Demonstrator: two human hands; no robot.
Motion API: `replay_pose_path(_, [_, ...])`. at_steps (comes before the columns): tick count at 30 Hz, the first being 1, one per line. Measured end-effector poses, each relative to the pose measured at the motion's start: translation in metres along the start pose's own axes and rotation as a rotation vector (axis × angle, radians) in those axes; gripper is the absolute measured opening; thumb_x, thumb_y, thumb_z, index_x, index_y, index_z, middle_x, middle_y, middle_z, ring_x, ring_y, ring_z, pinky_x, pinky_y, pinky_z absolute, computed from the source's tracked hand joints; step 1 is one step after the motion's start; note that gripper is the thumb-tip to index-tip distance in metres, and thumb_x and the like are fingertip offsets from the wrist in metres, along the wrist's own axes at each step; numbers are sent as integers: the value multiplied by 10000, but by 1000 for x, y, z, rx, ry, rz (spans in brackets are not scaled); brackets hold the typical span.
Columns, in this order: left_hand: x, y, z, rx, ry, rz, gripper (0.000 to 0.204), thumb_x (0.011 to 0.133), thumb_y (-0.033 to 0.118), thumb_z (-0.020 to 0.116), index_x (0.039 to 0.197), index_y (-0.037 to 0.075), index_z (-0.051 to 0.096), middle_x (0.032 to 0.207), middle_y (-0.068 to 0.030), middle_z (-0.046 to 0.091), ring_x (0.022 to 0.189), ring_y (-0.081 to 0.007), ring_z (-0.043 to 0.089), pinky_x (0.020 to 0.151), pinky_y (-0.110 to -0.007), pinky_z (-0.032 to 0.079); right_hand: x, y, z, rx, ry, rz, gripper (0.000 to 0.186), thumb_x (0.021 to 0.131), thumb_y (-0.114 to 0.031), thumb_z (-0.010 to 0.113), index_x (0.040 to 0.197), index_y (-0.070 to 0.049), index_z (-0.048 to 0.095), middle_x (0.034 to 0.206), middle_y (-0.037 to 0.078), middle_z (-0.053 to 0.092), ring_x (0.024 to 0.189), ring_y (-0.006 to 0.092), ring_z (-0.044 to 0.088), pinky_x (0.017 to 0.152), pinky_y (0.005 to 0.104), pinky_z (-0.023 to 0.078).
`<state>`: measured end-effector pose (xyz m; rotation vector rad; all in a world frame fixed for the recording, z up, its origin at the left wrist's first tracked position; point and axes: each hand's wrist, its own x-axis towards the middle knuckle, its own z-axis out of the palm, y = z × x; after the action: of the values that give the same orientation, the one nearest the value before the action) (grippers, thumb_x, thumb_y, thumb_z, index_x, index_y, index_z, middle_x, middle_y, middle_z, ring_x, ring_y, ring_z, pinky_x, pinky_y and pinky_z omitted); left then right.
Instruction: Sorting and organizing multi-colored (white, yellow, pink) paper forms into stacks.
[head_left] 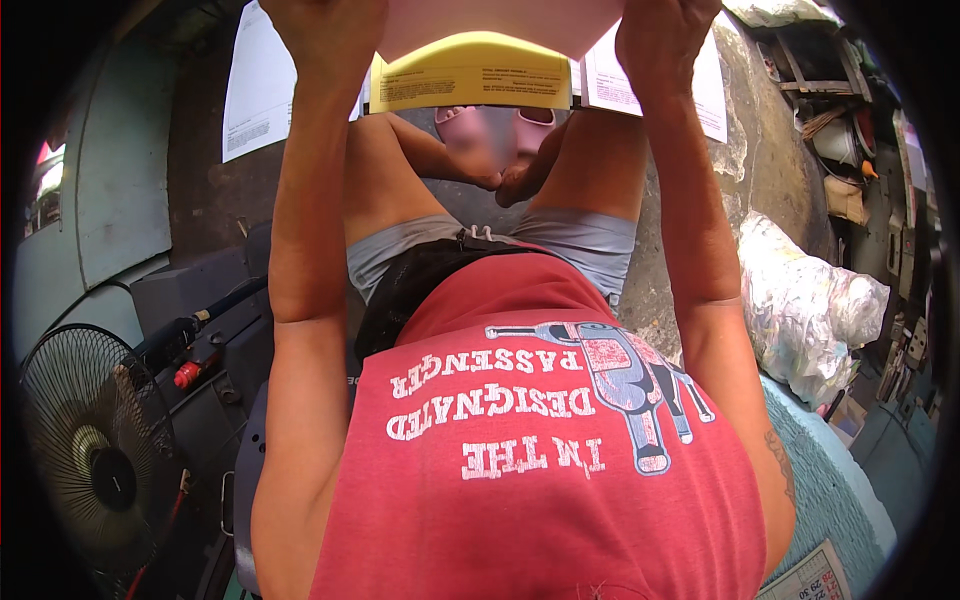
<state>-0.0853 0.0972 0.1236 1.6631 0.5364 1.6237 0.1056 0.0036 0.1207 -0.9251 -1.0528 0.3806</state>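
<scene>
My left hand (325,30) and my right hand (665,35) are raised at the top of the head view, each gripping one side of a pale pink sheet or folder (500,22). Under it a yellow printed paper (470,72) sticks out, and white printed sheets (262,85) lie behind on the left and right. Below I see my red printed shirt (540,440), grey shorts and crossed legs. Pink slippers (480,130) are on my feet.
A standing fan (95,450) is at the lower left beside a dark machine with a red knob (188,374). A crumpled clear plastic bag (800,305) lies on the right. Cluttered shelves (850,140) fill the far right. The ground is rough concrete.
</scene>
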Motion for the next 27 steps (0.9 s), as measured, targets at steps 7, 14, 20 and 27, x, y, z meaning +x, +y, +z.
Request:
replay_pose_path(7, [-9, -19, 3, 11, 26, -47, 154, 884, 108, 808, 981, 11, 738, 935, -24, 730, 840, -120, 649, 756, -291, 510, -11, 11, -8, -166, -33, 184, 403, 836, -28, 661, 1230, 21, 591, 1029, 60, 670, 937, 157, 627, 844, 321, 519])
replay_pose_path(14, [-6, -20, 6, -328, 339, -238, 255, 912, 103, 772, 1111, -24, 675, 1036, -91, 690, 954, -205, 632, 923, -365, 469, -33, 47, -20, -92, 32, 287, 955, 799, -412, 825, 1480, 34, 325, 1333, 221, 540, 1305, 323, 493, 1143, 464, 377])
replay_pose_path(20, [-39, -28, 15, -525, 438, -452, 327, 964, 143, 681, 1208, -66, 625, 1042, -103, 708, 942, -236, 712, 785, -419, 613, -30, 56, -37, 39, 0, 540, 399, 862, -10, 713, 1222, 76, 562, 1066, 172, 693, 882, 200, 694, 801, 308, 575])
replay_pose_path(27, [-14, -71, -57, -179, -10, -1142, 584, 957, 468, 691, 1240, -36, 606, 1103, -203, 686, 981, -262, 705, 802, -361, 587, -17, 66, -67, -488, -272, 478, 396, 804, 11, 517, 1181, 24, 636, 893, 126, 725, 742, 180, 659, 726, 341, 551])
